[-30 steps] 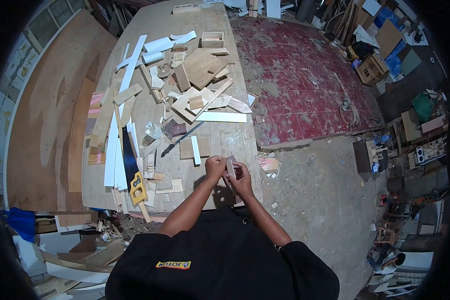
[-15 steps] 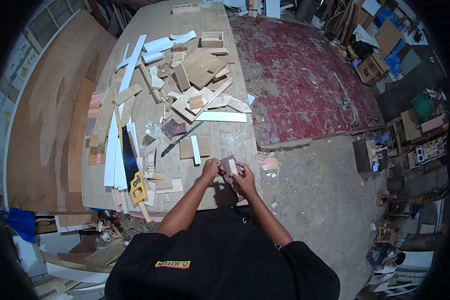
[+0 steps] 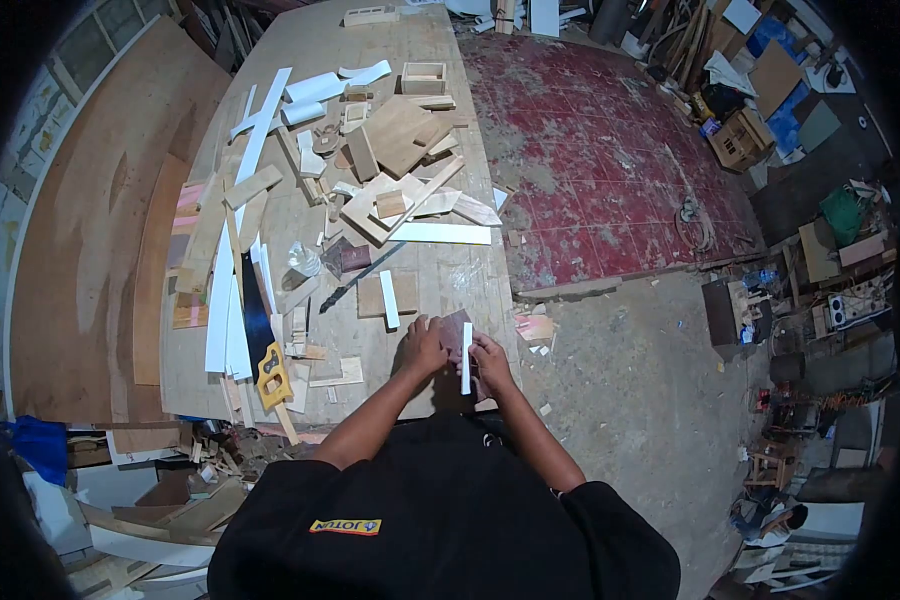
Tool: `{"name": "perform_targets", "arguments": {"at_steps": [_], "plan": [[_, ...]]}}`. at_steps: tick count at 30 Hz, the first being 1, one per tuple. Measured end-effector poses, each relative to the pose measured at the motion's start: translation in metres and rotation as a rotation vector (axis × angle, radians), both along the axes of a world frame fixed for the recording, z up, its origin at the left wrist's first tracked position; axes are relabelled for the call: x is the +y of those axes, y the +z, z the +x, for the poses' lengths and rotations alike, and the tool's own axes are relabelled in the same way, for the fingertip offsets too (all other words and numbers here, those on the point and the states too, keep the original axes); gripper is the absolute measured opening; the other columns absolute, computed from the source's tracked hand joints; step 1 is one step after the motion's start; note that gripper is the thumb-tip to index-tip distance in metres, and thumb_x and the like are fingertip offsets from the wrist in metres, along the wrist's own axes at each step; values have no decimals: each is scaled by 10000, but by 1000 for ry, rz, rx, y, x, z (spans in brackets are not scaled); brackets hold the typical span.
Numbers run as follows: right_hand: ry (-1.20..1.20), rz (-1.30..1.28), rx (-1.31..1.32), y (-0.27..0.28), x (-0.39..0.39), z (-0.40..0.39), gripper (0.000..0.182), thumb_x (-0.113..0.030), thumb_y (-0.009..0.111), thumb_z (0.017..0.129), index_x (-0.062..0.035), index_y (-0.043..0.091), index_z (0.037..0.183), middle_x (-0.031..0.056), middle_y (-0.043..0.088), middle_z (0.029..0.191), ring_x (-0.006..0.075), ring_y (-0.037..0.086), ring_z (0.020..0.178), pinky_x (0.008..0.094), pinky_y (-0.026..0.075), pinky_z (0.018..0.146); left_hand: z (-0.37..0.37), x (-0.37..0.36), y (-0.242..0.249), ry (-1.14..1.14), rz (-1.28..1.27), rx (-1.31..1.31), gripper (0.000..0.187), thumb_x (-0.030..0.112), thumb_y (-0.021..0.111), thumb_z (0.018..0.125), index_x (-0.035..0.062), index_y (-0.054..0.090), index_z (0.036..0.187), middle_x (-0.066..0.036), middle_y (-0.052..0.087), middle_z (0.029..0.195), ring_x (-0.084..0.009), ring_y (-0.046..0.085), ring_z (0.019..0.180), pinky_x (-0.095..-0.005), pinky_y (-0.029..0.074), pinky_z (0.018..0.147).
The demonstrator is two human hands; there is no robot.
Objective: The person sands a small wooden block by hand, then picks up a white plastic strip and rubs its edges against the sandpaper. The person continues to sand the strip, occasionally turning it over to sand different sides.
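Head view. Both hands meet at the near edge of the desk (image 3: 450, 60), just ahead of the person's black shirt (image 3: 440, 510). The left hand (image 3: 423, 347) is closed, fingers curled onto the left side of a dark board (image 3: 454, 330), pressing it against the desk. The right hand (image 3: 491, 361) is closed too — it pinches a thin white strip (image 3: 466, 357), which stands on end along the board's right side, touching it. Strip and board lie between the two hands, at the desk's near right corner.

Just beyond the left hand lies a short white slat (image 3: 390, 298) across a square wood offcut (image 3: 374, 297). Farther left of the left hand — a handsaw with a yellow handle (image 3: 273, 375), blade pointing away, beside long white strips (image 3: 232, 300). Beyond the hands, toward the desk's middle, sits a heap of wood offcuts (image 3: 400, 180), and past it a small open wooden box (image 3: 424, 78). A clear crumpled bag (image 3: 306, 260) lies left of the heap.

To the right of the right hand, off the desk, small scraps (image 3: 536, 328) rest on the dusty floor (image 3: 630, 400); beyond them lies a worn red slab (image 3: 610, 160).
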State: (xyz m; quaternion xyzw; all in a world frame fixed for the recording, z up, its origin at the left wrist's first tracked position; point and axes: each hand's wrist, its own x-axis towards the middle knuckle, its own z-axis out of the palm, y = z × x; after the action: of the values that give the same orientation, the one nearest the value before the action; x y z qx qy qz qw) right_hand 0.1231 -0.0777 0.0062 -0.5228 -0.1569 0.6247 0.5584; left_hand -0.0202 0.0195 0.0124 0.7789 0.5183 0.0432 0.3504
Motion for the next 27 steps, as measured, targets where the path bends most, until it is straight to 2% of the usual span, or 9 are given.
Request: {"name": "perform_targets", "arguments": {"at_steps": [2,8,13,15,16,18,19,21,27], "plan": [[-31,96,-366,2,-2,0,337,-27,490,906,-56,529,1239,42,581,812,133,578,631,285,500,563,-2,-5,-19,-171,191,109,846,280,788,690,53,372,1391,-228,242,1514,-446,256,1383,-570,327,1068],[37,-17,-405,1,-2,0,426,-25,525,891,-61,485,1313,46,619,841,109,567,647,257,481,554,8,-9,-22,-307,47,321,1136,423,818,654,13,176,1498,-245,87,1569,-454,97,1442,-686,181,1086],[-4,-72,-299,-16,4,4,436,-48,559,890,-69,481,1318,74,645,813,128,592,615,275,491,555,12,-5,-19,-340,33,393,1186,456,811,657,-18,125,1499,-253,83,1568,-444,108,1443,-679,180,1092],[-21,-14,-746,-6,5,3,436,-56,553,890,-101,482,1318,116,639,786,170,606,598,324,505,567,14,-4,-16,-350,17,414,1188,473,805,662,-29,122,1495,-262,88,1564,-442,127,1440,-674,192,1090],[-18,-12,-744,0,7,4,436,-56,553,890,-101,482,1318,116,639,786,170,606,598,324,505,567,15,-5,-17,-347,23,423,1181,459,805,666,-34,122,1494,-264,85,1564,-441,130,1440,-673,190,1092],[148,-197,-960,11,13,5,456,-79,560,857,-115,496,1307,209,661,914,328,660,746,421,532,704,16,-5,-18,-341,28,435,1174,445,805,670,-38,121,1493,-266,82,1564,-440,133,1440,-673,188,1094],[150,-197,-959,-1,13,6,456,-79,560,857,-115,496,1307,209,661,914,328,660,746,421,532,704,17,-5,-17,-343,12,441,1170,433,804,671,-38,117,1493,-268,84,1563,-441,137,1438,-674,189,1094],[118,74,-1306,-14,16,4,481,-98,586,827,-145,508,1300,221,627,999,375,635,871,459,518,735,18,-4,-20,-343,-3,447,1166,420,803,673,-39,113,1493,-270,86,1562,-443,141,1437,-674,191,1093],[313,-33,-1479,-25,36,-4,421,-156,612,825,-167,560,1242,208,590,928,390,627,872,492,506,740,22,-3,-23,-341,5,467,1151,395,806,669,-6,124,1505,-244,77,1576,-431,146,1442,-681,175,1097]]}}
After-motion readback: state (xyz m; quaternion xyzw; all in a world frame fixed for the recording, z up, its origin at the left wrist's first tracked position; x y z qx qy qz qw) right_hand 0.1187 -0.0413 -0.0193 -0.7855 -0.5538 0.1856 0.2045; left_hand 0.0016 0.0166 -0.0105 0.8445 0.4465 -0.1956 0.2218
